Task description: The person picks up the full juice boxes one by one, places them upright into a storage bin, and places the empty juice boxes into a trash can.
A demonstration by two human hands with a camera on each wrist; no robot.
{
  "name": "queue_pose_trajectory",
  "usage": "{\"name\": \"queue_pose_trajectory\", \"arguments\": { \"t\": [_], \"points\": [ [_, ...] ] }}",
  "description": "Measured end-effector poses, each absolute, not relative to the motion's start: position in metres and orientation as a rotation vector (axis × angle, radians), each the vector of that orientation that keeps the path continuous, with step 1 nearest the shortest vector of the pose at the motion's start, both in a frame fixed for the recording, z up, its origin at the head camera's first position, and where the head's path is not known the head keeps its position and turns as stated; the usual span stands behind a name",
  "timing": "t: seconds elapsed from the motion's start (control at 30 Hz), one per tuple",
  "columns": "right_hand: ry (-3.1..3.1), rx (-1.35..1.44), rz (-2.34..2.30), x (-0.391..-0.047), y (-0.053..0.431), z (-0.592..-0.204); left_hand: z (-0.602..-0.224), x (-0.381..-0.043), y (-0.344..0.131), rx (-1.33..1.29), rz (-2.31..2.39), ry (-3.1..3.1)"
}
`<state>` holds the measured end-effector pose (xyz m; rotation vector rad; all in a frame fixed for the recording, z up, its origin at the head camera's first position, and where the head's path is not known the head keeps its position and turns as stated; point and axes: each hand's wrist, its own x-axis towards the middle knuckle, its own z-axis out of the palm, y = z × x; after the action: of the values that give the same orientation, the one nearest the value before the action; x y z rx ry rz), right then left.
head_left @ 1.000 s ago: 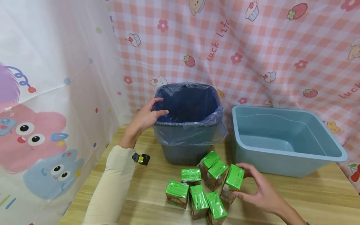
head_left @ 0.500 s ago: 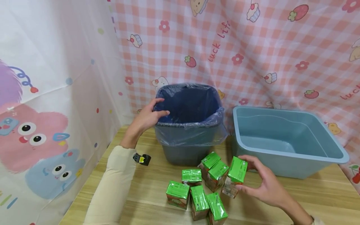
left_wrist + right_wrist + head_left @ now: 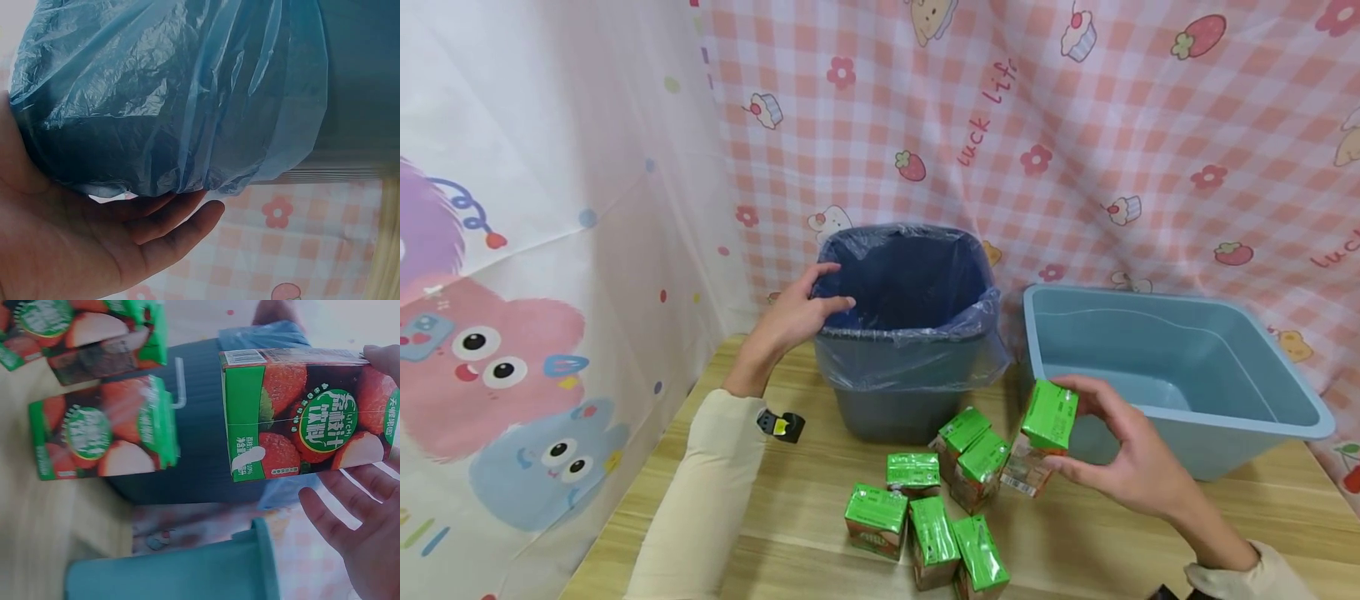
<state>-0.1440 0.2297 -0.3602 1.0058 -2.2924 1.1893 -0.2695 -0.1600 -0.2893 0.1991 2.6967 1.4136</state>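
My right hand [image 3: 1131, 454] holds a lychee juice box [image 3: 1051, 415] between thumb and fingers, raised and tilted in front of the blue tub. In the right wrist view, strawberry-like lychee pictures and a green end show on the held juice box [image 3: 306, 419]. My left hand [image 3: 797, 312] grips the left rim of a dark trash bin [image 3: 891, 408] lined with a thin clear bluish bag [image 3: 917, 362]. From the left wrist, the fingers [image 3: 181, 234] lie along the bin's outside against the bag. Several more green-topped juice boxes [image 3: 877, 510] stand on the table before the bin.
To the right of the bin is a light blue plastic tub [image 3: 1150, 417] with a raised rim. The wooden table [image 3: 790, 517] meets a pink checked cloth [image 3: 880, 108] behind and a white printed cloth [image 3: 587, 292] at left.
The right hand has lifted the juice box off the table beside the other boxes, moving it up and slightly right. The left hand stays at the bin rim.
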Motion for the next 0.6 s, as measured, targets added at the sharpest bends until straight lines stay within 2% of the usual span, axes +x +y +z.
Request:
{"name": "queue_pose_trajectory", "arguments": {
  "t": [0.6],
  "points": [
    [-2.281, 0.993, 1.213, -0.162, 0.228, -0.311, -0.289, -0.269, -0.159, 0.187, 1.423, 2.683]
  ]
}}
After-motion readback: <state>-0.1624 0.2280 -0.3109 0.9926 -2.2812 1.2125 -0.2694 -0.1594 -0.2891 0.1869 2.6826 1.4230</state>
